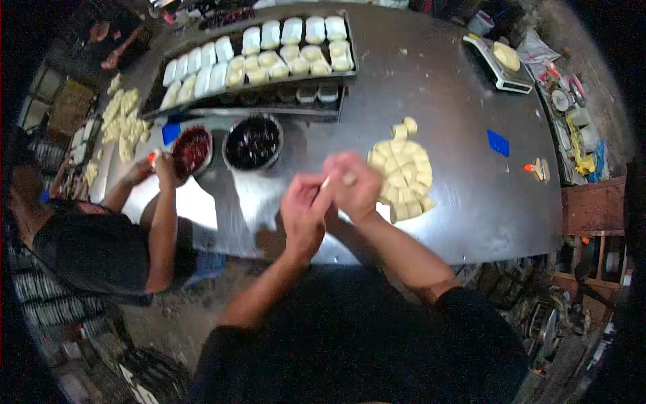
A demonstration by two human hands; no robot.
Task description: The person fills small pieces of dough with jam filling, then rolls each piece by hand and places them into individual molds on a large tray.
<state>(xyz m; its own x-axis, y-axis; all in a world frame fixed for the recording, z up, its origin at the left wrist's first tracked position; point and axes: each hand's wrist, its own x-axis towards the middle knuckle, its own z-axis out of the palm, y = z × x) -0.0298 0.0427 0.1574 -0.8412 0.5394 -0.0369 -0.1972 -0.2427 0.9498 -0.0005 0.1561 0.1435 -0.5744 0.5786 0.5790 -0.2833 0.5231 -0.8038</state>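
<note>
My left hand (304, 207) and my right hand (354, 183) meet above the front of the metal table, fingers curled together. A small pale bit, seemingly dough, shows between them, mostly hidden and blurred. Just right of my right hand, a round of pale dough cut into several pieces (404, 168) lies on the table. To the left of my hands stands a bowl of dark filling (252, 141), with a bowl of red filling (193, 149) beyond it.
A tray (269, 87) of dough pieces in white papers is at the back. A co-worker (94, 242) works at the left near piled dough (124, 118). A scale (498, 64), blue scraper (498, 143) and small tool (538, 170) are at the right.
</note>
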